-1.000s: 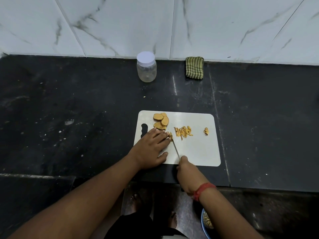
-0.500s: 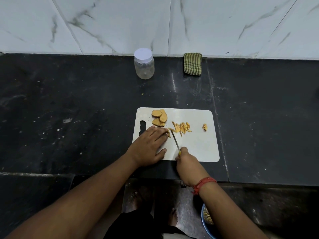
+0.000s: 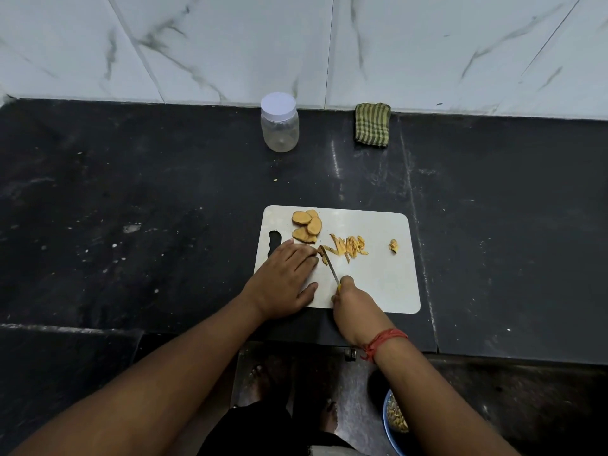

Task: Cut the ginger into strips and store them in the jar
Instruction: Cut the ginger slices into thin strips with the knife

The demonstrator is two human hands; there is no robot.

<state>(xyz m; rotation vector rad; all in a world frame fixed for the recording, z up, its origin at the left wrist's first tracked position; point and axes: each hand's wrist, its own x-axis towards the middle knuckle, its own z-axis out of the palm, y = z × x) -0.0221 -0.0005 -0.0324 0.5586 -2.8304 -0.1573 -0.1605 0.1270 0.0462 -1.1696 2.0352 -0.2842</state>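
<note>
Knife handle hidden inside right hand (image 3: 353,306). Ginger piece under left hand (image 3: 286,281) fingertips mostly covered. Blue bowl (image 3: 393,426) cut by bottom edge, partly behind right forearm; contents too small to identify.

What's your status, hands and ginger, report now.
Left hand pressing ginger slice, right hand gripping knife. Strips on board. Jar capped.

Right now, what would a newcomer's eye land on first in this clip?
Probably the white cutting board on the black counter, where the right hand holds a knife beside the left hand, near ginger strips and ginger slices. Behind stands a lidded jar.
</note>
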